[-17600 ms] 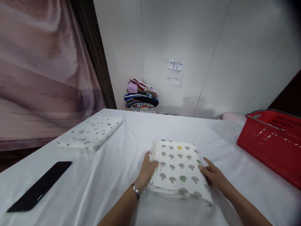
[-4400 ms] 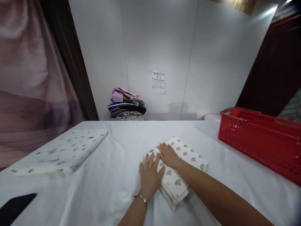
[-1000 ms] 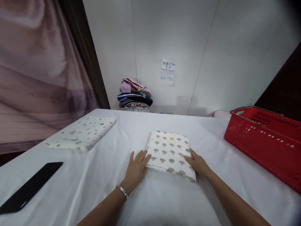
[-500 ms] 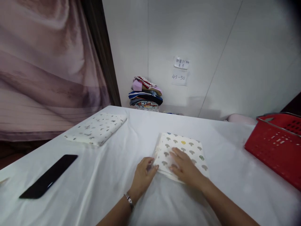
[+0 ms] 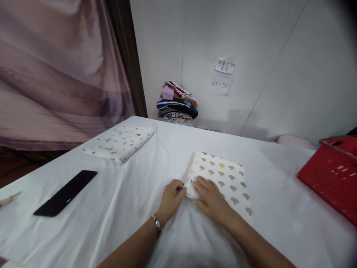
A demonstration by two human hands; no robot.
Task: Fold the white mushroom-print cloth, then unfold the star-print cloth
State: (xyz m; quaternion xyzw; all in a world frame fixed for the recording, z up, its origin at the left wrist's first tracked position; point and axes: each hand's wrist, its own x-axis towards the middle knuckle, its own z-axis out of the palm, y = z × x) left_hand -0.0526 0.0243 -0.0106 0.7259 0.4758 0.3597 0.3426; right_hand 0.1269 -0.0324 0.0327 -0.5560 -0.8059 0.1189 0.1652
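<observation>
A folded white cloth with grey mushroom prints (image 5: 231,178) lies on the white-covered table (image 5: 134,208) in front of me. My left hand (image 5: 171,199) pinches the cloth's near left corner between thumb and fingers; a metal bracelet is on that wrist. Flat on top of the cloth, close to the same corner, rests my right hand (image 5: 210,199) with its fingers stretched out. Another folded white cloth with a small dark print (image 5: 122,143) lies farther off to the left, apart from both hands.
A black phone-like slab (image 5: 65,193) lies at left. On the right stands a red plastic basket (image 5: 331,175). Behind the table's far edge rises a stack of folded fabrics (image 5: 178,102), with paper notes (image 5: 221,85) on the wall. A pink curtain (image 5: 61,74) hangs at left.
My left hand has closed on the cloth's near left corner. The right hand has shifted toward that corner and lies flatter. The whole view has shifted slightly.
</observation>
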